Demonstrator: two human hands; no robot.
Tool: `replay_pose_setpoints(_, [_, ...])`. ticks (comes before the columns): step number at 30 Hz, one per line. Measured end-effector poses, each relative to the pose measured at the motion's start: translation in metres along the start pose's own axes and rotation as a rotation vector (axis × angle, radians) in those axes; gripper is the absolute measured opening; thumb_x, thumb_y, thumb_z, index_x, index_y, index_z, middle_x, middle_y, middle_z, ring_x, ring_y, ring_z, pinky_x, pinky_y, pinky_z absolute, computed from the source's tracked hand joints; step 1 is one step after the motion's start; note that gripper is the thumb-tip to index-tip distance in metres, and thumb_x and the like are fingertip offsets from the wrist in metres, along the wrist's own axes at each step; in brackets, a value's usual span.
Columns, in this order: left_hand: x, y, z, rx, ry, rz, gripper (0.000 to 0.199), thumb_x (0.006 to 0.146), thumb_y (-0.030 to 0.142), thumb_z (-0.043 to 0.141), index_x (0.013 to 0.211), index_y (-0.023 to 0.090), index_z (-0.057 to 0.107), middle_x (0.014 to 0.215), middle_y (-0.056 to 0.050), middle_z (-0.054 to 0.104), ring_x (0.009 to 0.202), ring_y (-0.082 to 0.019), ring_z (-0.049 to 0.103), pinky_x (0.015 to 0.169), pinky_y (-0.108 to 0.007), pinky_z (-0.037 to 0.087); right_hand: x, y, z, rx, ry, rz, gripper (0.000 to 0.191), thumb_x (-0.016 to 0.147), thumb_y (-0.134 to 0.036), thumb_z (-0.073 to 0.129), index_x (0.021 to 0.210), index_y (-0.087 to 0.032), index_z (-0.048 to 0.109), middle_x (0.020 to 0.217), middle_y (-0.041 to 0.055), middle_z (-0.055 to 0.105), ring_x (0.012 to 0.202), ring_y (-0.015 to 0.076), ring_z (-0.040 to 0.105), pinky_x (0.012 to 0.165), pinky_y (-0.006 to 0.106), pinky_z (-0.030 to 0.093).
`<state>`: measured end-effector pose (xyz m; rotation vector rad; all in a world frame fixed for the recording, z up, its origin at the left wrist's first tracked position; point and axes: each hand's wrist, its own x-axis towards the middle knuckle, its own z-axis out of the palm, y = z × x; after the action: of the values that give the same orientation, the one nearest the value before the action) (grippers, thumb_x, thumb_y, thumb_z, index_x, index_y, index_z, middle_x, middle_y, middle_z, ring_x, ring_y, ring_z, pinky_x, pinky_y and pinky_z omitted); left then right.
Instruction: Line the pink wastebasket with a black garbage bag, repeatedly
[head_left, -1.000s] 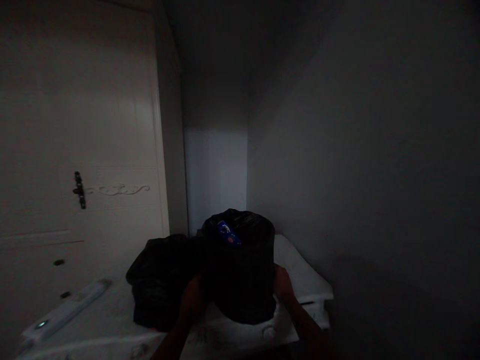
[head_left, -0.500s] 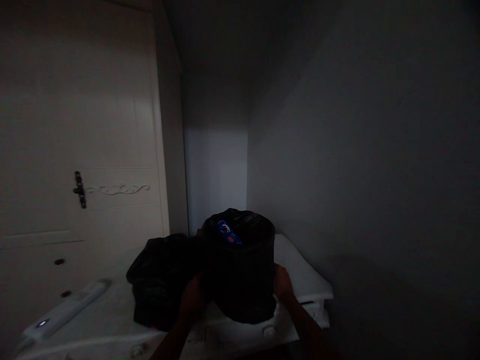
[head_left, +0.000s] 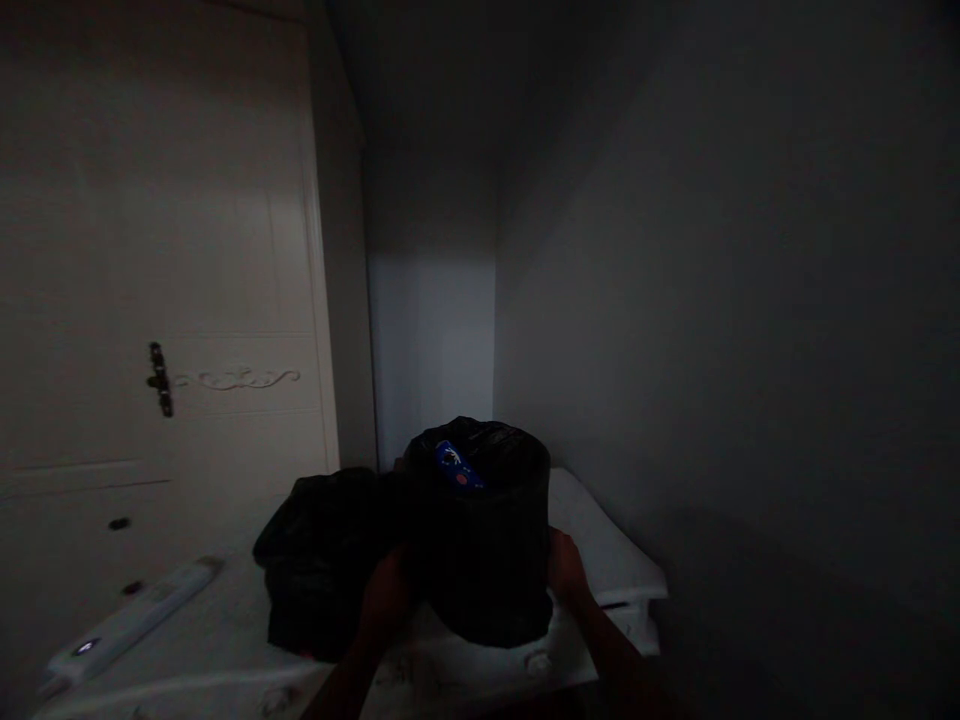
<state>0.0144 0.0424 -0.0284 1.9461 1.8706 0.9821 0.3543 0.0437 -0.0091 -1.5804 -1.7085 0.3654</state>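
Observation:
A round trash bin (head_left: 487, 560) covered by a black plastic bag stands upright at the front of a white dresser, its mouth facing up. Inside its rim lies a blue packet (head_left: 459, 467) with white and reddish marks. My left hand (head_left: 388, 590) holds the bin's left side; its fingers are mostly lost in shadow. On the opposite side my right hand (head_left: 565, 566) grips the bin with curled fingers, the tips hidden behind it. A full-looking black plastic bag (head_left: 315, 560) rests just left of my left hand, close against the bin.
The white dresser (head_left: 607, 545) has round knobs on its front. At its left end lies a long white device (head_left: 127, 625) with a small light. A white wardrobe (head_left: 187, 250) with a dark handle (head_left: 159, 380) rises behind on the left. A grey wall (head_left: 712, 350) bounds the right.

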Motion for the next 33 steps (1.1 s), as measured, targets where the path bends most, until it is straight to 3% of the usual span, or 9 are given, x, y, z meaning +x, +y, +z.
replay_pose_setpoints(10, [0.001, -0.008, 0.003, -0.015, 0.028, 0.031, 0.043, 0.093, 0.014, 0.045, 0.128, 0.015, 0.069, 0.132, -0.014, 0.073, 0.126, -0.026, 0.067, 0.113, -0.040, 0.048, -0.001, -0.004, -0.002, -0.027, -0.015, 0.035, 0.044, 0.087, -0.021, 0.045, 0.115, -0.015, 0.078, 0.108, 0.0155, 0.081, 0.103, 0.0287, 0.076, 0.077, 0.027, 0.050])
replay_pose_setpoints(25, [-0.009, 0.018, -0.014, -0.003, -0.045, -0.043, 0.043, 0.095, 0.014, 0.046, 0.133, 0.015, 0.067, 0.133, -0.015, 0.072, 0.125, -0.026, 0.068, 0.109, -0.037, 0.049, -0.001, -0.004, -0.003, 0.005, -0.017, 0.029, 0.048, 0.088, -0.022, 0.041, 0.118, -0.014, 0.077, 0.111, 0.0149, 0.080, 0.103, 0.0287, 0.076, 0.081, 0.029, 0.052])
replay_pose_setpoints(33, [-0.009, 0.015, -0.013, -0.014, -0.017, -0.023, 0.041, 0.097, 0.017, 0.045, 0.132, 0.013, 0.067, 0.132, -0.015, 0.073, 0.126, -0.025, 0.068, 0.111, -0.036, 0.048, -0.001, 0.000, 0.000, 0.014, -0.017, 0.013, 0.046, 0.087, -0.027, 0.045, 0.116, -0.014, 0.078, 0.110, 0.0141, 0.081, 0.102, 0.0288, 0.075, 0.081, 0.029, 0.052])
